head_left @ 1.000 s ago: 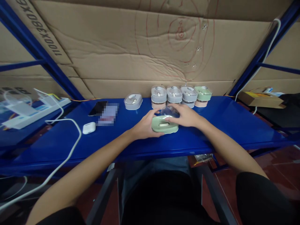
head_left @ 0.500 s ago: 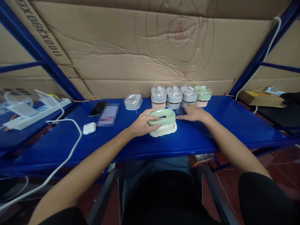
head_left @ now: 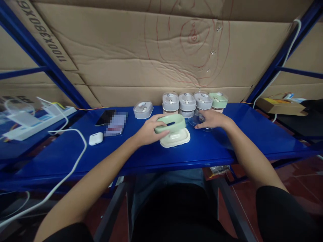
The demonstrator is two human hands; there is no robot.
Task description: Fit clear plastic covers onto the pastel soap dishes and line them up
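Note:
A light green oval plastic ring with a dark slot inside (head_left: 178,121) is tilted in my left hand (head_left: 149,131), thumb in front and fingers behind it. Just below it, on the blue table, lies a cream tray-like base (head_left: 180,140) with a raised middle; the ring partly covers its back edge. My right hand (head_left: 212,119) is on a clear plastic lid (head_left: 193,121) low over the table to the right of the ring. Thumb and fingers are around the lid, part of which the hand hides.
Stacked grey-lidded boxes (head_left: 171,101) and a green one (head_left: 218,99) line the cardboard wall (head_left: 121,67). A single grey box (head_left: 143,110) stands left of them. Phones (head_left: 106,117), a white earbud case (head_left: 96,138) and a white cable (head_left: 82,148) are at left on the blue table (head_left: 141,158).
My left hand has moved the green ring slightly left, uncovering more of the cream base. My right hand has shifted a little right with the clear lid, which now shows more fully.

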